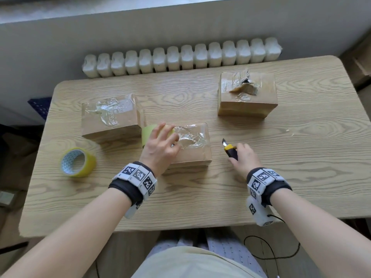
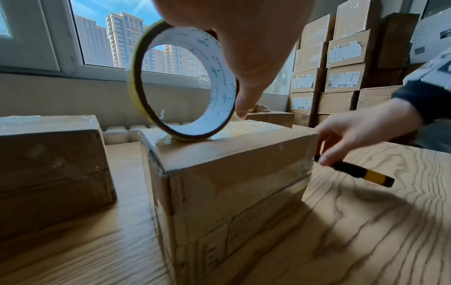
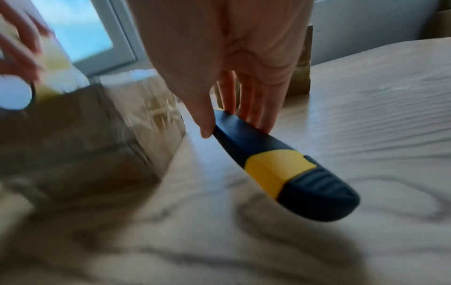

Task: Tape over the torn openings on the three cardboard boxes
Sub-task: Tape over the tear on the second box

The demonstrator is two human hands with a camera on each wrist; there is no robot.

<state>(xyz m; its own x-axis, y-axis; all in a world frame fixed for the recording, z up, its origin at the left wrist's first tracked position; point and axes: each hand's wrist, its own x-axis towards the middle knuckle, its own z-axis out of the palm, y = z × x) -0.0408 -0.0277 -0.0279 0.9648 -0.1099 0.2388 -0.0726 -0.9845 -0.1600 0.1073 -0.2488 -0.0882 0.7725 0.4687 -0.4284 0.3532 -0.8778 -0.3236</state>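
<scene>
Pale wood-grain table [image 1: 301, 157] under a window, white radiator [image 1: 180, 57] behind. Left hand [image 1: 160, 145] grips the yellow tape roll [image 2: 180, 83] upright on the middle taped cardboard box [image 1: 192, 151]; right hand [image 1: 246, 157] pinches the yellow-black utility knife [image 3: 280, 165], seemingly just above the tabletop.

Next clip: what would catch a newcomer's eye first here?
Probably the far-right box, its top still torn open, while the left box and the middle box are already taped. Next, the left hand holds a yellow tape roll upright on the middle box, and the right hand grips a utility knife beside it.
</scene>
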